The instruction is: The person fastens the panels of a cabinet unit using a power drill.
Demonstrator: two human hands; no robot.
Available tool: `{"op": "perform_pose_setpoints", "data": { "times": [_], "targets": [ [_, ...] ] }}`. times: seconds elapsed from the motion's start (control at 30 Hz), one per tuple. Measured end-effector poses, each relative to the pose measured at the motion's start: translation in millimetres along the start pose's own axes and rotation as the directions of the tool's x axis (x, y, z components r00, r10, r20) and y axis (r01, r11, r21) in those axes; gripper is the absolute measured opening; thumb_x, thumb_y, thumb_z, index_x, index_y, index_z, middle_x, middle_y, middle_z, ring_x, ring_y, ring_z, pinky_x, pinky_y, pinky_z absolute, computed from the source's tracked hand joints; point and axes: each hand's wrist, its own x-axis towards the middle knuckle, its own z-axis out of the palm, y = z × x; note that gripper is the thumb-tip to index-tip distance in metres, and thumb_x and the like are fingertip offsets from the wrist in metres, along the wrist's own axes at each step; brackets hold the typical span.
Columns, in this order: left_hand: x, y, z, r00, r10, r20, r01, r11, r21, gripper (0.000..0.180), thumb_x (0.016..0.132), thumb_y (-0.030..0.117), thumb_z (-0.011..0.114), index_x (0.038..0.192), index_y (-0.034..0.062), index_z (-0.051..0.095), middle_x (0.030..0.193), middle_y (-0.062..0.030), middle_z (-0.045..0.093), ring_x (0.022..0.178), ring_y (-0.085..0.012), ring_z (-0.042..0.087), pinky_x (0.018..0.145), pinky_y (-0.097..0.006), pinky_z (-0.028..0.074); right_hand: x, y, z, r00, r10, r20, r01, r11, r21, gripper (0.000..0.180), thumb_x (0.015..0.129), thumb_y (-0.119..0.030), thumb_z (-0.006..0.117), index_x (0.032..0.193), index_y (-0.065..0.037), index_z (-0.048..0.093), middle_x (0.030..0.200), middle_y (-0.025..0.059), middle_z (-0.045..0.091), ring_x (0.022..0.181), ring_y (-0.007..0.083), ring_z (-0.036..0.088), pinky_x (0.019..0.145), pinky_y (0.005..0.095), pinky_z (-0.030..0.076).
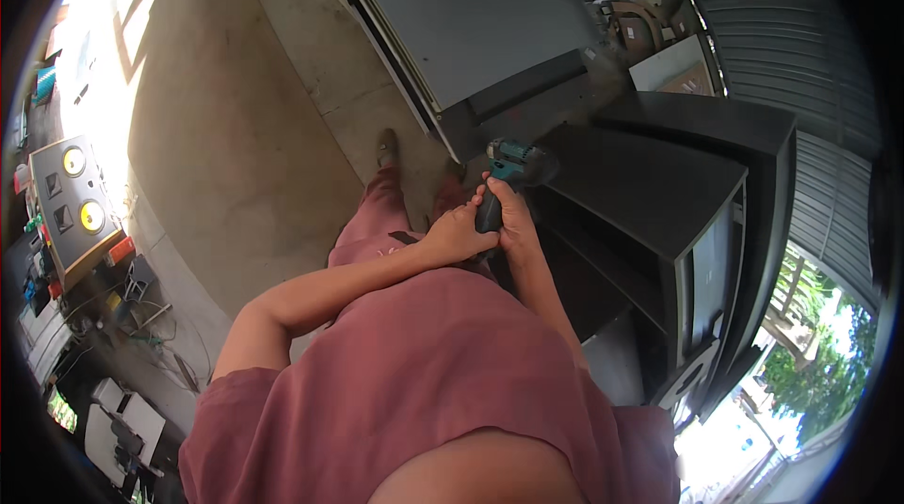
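In front of my belly I hold a teal and black cordless drill (508, 160), its head pointing away from me. My right hand (511, 214) is closed round the dark handle from the right, thumb up near the drill's body. From the other side my left hand (459, 234) closes on the lower part of the handle, close against my right. The tip of the drill is blurred and dark against what lies behind it, so I cannot make out a bit. Just beyond the drill stands a black shelf unit (650, 175) with open compartments.
A large grey panelled cabinet (471, 5) stands ahead, its lower corner near my feet. On the far left, a speaker box (75, 193) with yellow cones stands beside tangled cables. Concrete floor (235, 128) lies to my left. A corrugated metal wall (782, 62) rises at the right.
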Motion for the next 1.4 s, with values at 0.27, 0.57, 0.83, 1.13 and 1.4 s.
{"op": "perform_pose_setpoints", "data": {
  "times": [0.27,0.57,0.83,1.13,1.4],
  "targets": [
    [58,77,29,0.995,0.079,-0.057,-0.085,0.989,-0.117,0.072,0.069,0.043,0.061,0.116,-0.0104,0.049,0.092,-0.0242,0.064,0.087,-0.0362,0.063,0.077,-0.039,0.048,-8,-112,-11,0.976,-0.215,-0.02,0.201,0.936,-0.29,0.021,0.081,-0.022,0.064,0.082,-0.001,0.058,0.068,0.007,0.057,0.061,0.0151,0.057,0.057,0.0275,0.048],
    [106,101,53,0.991,0.121,0.054,-0.107,0.969,-0.223,0.066,0.067,0.04,0.059,0.114,-0.005,0.054,0.076,-0.016,0.063,0.075,-0.0269,0.062,0.071,-0.034,0.047,16,-158,-52,0.952,-0.305,0.016,0.282,0.858,-0.429,0.027,0.08,-0.026,0.064,0.08,0.0,0.058,0.067,0.008,0.058,0.061,0.0167,0.058,0.053,0.0291,0.047],
    [18,57,10,0.999,0.026,-0.019,-0.029,0.987,-0.156,0.064,0.07,0.039,0.059,0.114,-0.0065,0.052,0.083,-0.0206,0.064,0.078,-0.032,0.064,0.072,-0.038,0.048,-10,-86,-9,0.978,-0.037,0.204,0.106,0.934,-0.342,0.027,0.085,-0.02,0.063,0.105,-0.006,0.053,0.083,0.0065,0.058,0.075,0.0156,0.058,0.07,0.0286,0.05],
    [-62,-2,-20,0.978,-0.136,-0.158,0.084,0.951,-0.297,0.051,0.069,0.034,0.06,0.096,-0.01,0.059,0.093,-0.0281,0.061,0.09,-0.0391,0.06,0.081,-0.043,0.047,-24,-16,52,0.93,0.31,0.197,-0.191,0.866,-0.462,0.034,0.085,-0.017,0.063,0.113,-0.007,0.047,0.088,0.0058,0.057,0.082,0.0164,0.058,0.074,0.0303,0.051],
    [-82,0,-92,0.994,0.057,-0.09,-0.08,0.956,-0.282,0.046,0.071,0.035,0.058,0.089,-0.0069,0.057,0.09,-0.0231,0.059,0.084,-0.0315,0.06,0.076,-0.039,0.046,-57,-10,131,0.983,0.035,0.182,0.055,0.882,-0.468,0.041,0.084,-0.015,0.064,0.118,-0.007,0.042,0.089,0.0061,0.055,0.08,0.0164,0.057,0.076,0.0315,0.049]
  ]
}}
